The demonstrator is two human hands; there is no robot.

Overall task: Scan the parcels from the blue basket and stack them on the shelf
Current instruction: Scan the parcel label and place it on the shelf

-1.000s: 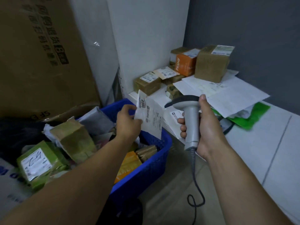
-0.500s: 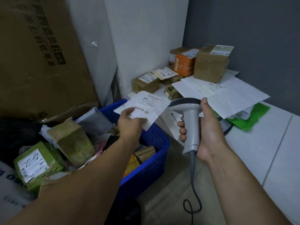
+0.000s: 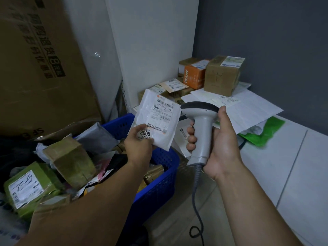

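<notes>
Blue basket (image 3: 159, 185) held parcels (image 3: 71, 158) under left hand (image 3: 139, 148) pinching white mailer (image 3: 159, 118); right hand (image 3: 221, 142) gripped barcode scanner (image 3: 202, 121); cardboard boxes (image 3: 221, 75) beyond

On my feed I register a large brown cardboard carton (image 3: 35, 68) with black printed characters at upper left, a white column (image 3: 150, 41) beside it, a dark grey wall (image 3: 266, 41) at right, and beige floor tiles (image 3: 177, 221) below.
</notes>
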